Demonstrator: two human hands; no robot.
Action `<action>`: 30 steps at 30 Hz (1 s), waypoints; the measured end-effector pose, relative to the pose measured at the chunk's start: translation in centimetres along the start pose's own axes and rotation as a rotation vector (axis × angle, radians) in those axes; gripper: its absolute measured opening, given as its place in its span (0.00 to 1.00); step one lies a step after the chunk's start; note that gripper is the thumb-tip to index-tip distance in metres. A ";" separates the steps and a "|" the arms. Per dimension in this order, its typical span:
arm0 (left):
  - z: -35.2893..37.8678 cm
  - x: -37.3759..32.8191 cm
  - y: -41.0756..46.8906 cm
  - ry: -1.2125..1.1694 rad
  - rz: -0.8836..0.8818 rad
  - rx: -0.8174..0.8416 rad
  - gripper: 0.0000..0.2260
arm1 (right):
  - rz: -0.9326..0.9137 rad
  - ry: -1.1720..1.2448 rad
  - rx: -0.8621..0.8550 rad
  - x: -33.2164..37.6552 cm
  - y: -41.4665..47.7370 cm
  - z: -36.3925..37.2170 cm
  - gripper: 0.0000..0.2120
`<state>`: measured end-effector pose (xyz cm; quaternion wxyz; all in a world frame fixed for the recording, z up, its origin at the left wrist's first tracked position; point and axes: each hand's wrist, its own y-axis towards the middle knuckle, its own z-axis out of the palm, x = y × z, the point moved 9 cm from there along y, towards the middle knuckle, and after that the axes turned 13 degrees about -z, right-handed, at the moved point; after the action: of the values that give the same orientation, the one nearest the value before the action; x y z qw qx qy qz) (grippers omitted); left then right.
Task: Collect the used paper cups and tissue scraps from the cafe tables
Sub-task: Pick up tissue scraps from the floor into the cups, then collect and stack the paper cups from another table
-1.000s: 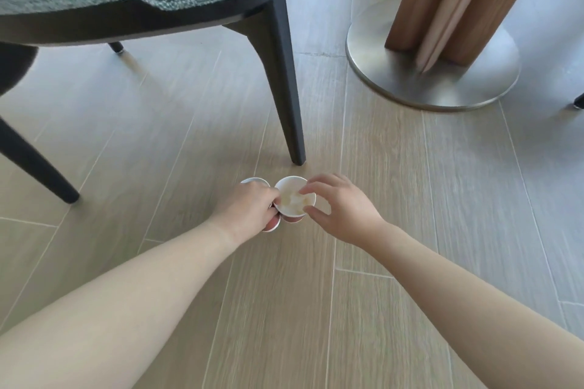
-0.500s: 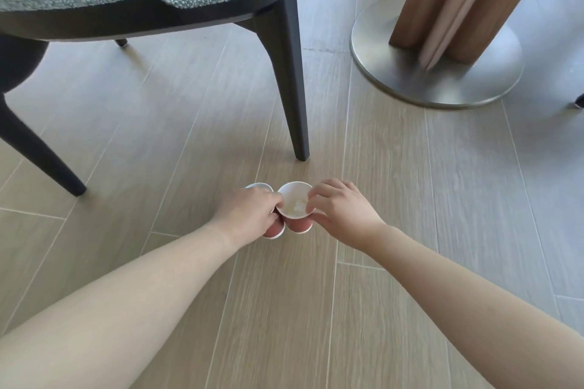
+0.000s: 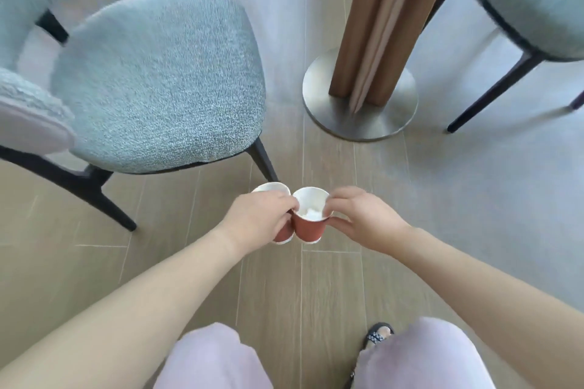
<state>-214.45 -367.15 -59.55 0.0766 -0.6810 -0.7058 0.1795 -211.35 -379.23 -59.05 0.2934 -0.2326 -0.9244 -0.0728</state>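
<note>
Two red paper cups with white insides are held side by side above the wooden floor. My left hand (image 3: 257, 216) grips the left cup (image 3: 272, 188), which is mostly hidden behind my fingers. The right cup (image 3: 309, 226) holds a crumpled white tissue scrap (image 3: 311, 214). My right hand (image 3: 363, 219) pinches the right cup's rim between thumb and fingers. The two cups touch each other.
A grey-green upholstered chair (image 3: 158, 79) with black legs stands to the left, its front leg just beyond the cups. The table's wooden pedestal (image 3: 382, 19) on a round metal base (image 3: 360, 123) stands at the right. Another chair (image 3: 531, 0) is at far right. My legs and sandal (image 3: 377, 333) show below.
My view has risen and pulled back: the chair seat top and my legs now show. The cups have lifted off the floor with both hands; their red sides are now visible.
</note>
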 end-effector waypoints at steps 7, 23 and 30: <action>-21.5 -8.9 -7.5 -0.072 0.047 -0.077 0.10 | 0.137 0.018 -0.223 11.3 -6.3 -21.0 0.05; -44.1 -23.0 -13.8 -0.127 0.122 -0.272 0.07 | 0.188 -0.033 -0.554 19.8 -14.9 -44.2 0.04; -45.6 -26.3 -13.7 -0.161 0.128 -0.287 0.07 | 0.168 0.011 -0.621 18.5 -17.9 -46.6 0.05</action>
<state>-209.55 -386.43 -8.96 -0.0895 -0.7118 -0.6834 0.1353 -209.45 -400.44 -10.28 0.2183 -0.3863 -0.8339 -0.3281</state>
